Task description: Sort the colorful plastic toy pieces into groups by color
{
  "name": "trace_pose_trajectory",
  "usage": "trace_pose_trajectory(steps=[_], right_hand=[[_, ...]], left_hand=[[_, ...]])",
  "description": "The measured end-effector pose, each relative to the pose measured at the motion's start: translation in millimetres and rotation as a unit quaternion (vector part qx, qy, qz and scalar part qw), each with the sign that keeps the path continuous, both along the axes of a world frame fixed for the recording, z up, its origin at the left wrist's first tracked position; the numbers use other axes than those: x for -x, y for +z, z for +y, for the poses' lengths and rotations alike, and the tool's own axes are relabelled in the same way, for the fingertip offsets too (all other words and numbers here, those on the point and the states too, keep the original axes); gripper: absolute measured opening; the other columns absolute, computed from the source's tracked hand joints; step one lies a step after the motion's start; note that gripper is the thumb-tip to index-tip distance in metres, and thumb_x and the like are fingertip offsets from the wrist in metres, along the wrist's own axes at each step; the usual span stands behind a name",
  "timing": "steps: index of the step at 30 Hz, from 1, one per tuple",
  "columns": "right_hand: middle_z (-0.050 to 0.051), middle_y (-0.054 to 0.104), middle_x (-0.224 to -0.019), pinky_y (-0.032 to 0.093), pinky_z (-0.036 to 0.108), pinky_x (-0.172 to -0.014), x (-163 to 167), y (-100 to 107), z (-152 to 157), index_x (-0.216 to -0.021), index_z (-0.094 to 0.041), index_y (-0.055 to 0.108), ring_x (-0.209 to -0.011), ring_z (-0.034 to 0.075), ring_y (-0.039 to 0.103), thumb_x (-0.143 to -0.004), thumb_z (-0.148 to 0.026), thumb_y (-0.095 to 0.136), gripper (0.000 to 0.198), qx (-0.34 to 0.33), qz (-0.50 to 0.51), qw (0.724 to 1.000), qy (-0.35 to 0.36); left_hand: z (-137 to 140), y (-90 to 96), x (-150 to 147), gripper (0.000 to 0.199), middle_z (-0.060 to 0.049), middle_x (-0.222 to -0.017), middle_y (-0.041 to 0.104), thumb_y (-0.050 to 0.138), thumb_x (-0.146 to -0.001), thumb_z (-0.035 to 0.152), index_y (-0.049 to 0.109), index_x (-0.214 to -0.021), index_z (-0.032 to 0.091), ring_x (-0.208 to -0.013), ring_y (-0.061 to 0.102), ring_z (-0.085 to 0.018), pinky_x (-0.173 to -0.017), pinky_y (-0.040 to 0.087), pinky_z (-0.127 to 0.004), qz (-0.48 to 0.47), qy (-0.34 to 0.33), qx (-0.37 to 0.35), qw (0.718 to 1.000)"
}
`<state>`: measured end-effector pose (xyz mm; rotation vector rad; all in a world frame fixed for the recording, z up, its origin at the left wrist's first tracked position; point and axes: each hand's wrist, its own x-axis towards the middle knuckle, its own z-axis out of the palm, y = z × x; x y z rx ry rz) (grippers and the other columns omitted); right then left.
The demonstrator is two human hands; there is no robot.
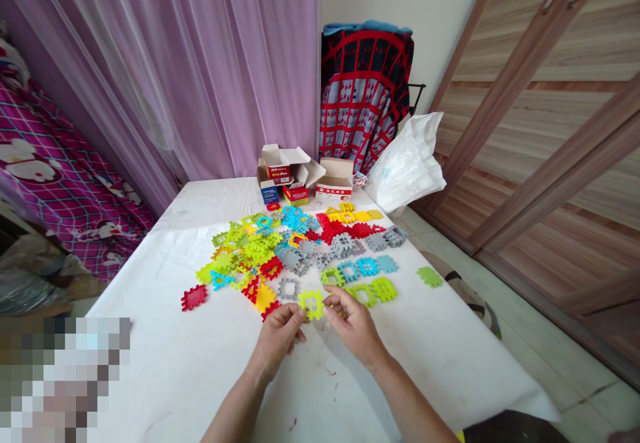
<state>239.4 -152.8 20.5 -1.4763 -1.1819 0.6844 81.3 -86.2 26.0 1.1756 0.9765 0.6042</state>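
Between my two hands is a lime green interlocking toy tile with a window-like cross in its middle. My left hand pinches its left edge. My right hand has thumb and fingers at its right edge, gripping it there. Just behind lies a grey frame tile. Close to my right hand sits a row of green tiles, with blue tiles behind it. A mixed heap of green, blue, red and grey tiles spreads over the table to the left.
Several open small cardboard boxes stand at the table's far end. A white plastic bag rests at the far right corner. One green tile lies apart near the right edge. Grey tiles, red tiles and yellow tiles are grouped behind the blue ones.
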Motion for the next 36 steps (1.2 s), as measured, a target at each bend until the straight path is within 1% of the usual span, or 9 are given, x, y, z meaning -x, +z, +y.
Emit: trace_pose_trajectory(steps=[4, 11, 14, 18, 21, 24, 28, 32, 36], right_hand=[[0.005, 0.07, -0.086, 0.051, 0.026, -0.061, 3, 0, -7, -0.116, -0.018, 0.057, -0.069, 0.016, 0.064, -0.078, -0.035, 0.061, 0.042, 0.017, 0.017, 1.0, 0.007], [0.004, 0.07, -0.078, 0.052, 0.027, -0.063, 4, -7, -5, -0.09, -0.018, 0.068, -0.067, 0.016, 0.062, -0.081, -0.036, 0.058, 0.022, 0.006, 0.036, 0.999, -0.017], [0.004, 0.07, -0.081, 0.051, 0.027, -0.062, -2, -4, -7, -0.096, -0.019, 0.07, -0.068, 0.016, 0.062, -0.083, -0.032, 0.055, 0.024, 0.004, -0.002, 1.0, -0.003], [0.004, 0.07, -0.086, 0.052, 0.026, -0.065, -6, -2, -11, -0.107, -0.021, 0.069, -0.071, 0.015, 0.062, -0.083, -0.028, 0.054, 0.029, 0.001, -0.051, 0.999, 0.003], [0.003, 0.069, -0.088, 0.052, 0.026, -0.065, -7, 1, -17, -0.115, -0.022, 0.064, -0.068, 0.014, 0.061, -0.082, -0.028, 0.055, 0.034, 0.01, -0.094, 0.996, -0.002], [0.005, 0.064, -0.11, 0.053, 0.032, -0.081, -9, 10, -29, -0.121, -0.024, 0.059, -0.085, 0.017, 0.063, -0.075, -0.027, 0.065, 0.047, 0.034, -0.196, 0.98, 0.028], [0.007, 0.058, -0.122, 0.048, 0.037, -0.093, -17, 24, -45, -0.125, -0.025, 0.055, -0.11, 0.025, 0.057, -0.07, -0.026, 0.069, 0.057, 0.088, -0.326, 0.94, 0.05], [0.008, 0.059, -0.119, 0.049, 0.034, -0.09, -28, 30, -52, -0.124, -0.025, 0.054, -0.108, 0.024, 0.058, -0.074, -0.021, 0.063, 0.052, 0.111, -0.399, 0.909, 0.05], [0.006, 0.061, -0.114, 0.049, 0.032, -0.085, -48, 30, -50, -0.119, -0.025, 0.056, -0.103, 0.022, 0.059, -0.073, -0.022, 0.063, 0.046, 0.111, -0.432, 0.892, 0.071]], left_hand=[[-7, -3.6, -5, 0.047, 0.002, -0.068, 0.065, 0.073, -0.058, 0.058, 0.059, -0.08, 0.019, -0.042, 0.051, -0.006, -0.032, 0.027, -0.014, -0.015, 0.019, 0.014, 1.0], [-10, -5.8, -7, 0.048, 0.002, -0.066, 0.06, 0.071, -0.059, 0.06, 0.063, -0.083, 0.018, -0.046, 0.054, -0.008, -0.031, 0.03, -0.015, 0.013, -0.05, -0.014, 0.999], [-4, -3.5, -2, 0.049, 0.001, -0.074, 0.063, 0.071, -0.06, 0.058, 0.064, -0.09, 0.019, -0.047, 0.053, -0.008, -0.032, 0.03, -0.016, 0.033, -0.02, -0.043, 0.998], [0, -1.4, 2, 0.041, 0.003, -0.064, 0.06, 0.073, -0.059, 0.054, 0.065, -0.076, 0.018, -0.043, 0.049, -0.006, -0.038, 0.034, -0.018, 0.038, -0.023, -0.07, 0.997], [-4, -1.6, 1, 0.039, 0.005, -0.057, 0.057, 0.074, -0.058, 0.054, 0.063, -0.072, 0.019, -0.039, 0.046, -0.006, -0.036, 0.03, -0.018, 0.04, -0.042, -0.049, 0.997], [-11, -3.7, -1, 0.039, 0.007, -0.05, 0.053, 0.072, -0.061, 0.055, 0.063, -0.074, 0.02, -0.036, 0.041, -0.006, -0.033, 0.025, -0.017, 0.043, -0.04, -0.018, 0.998], [-25, -8.2, -12, 0.04, 0.007, -0.051, 0.052, 0.074, -0.059, 0.055, 0.06, -0.068, 0.019, -0.038, 0.044, -0.005, -0.036, 0.031, -0.017, 0.02, -0.052, -0.009, 0.998], [-36, -12.0, -31, 0.039, 0.006, -0.056, 0.054, 0.075, -0.057, 0.053, 0.06, -0.067, 0.019, -0.04, 0.047, -0.006, -0.039, 0.038, -0.018, 0.002, -0.06, -0.014, 0.998], [-37, -14.8, -44, 0.038, 0.005, -0.059, 0.056, 0.074, -0.059, 0.053, 0.061, -0.071, 0.019, -0.04, 0.046, -0.006, -0.04, 0.039, -0.019, 0.003, -0.093, -0.025, 0.995]])
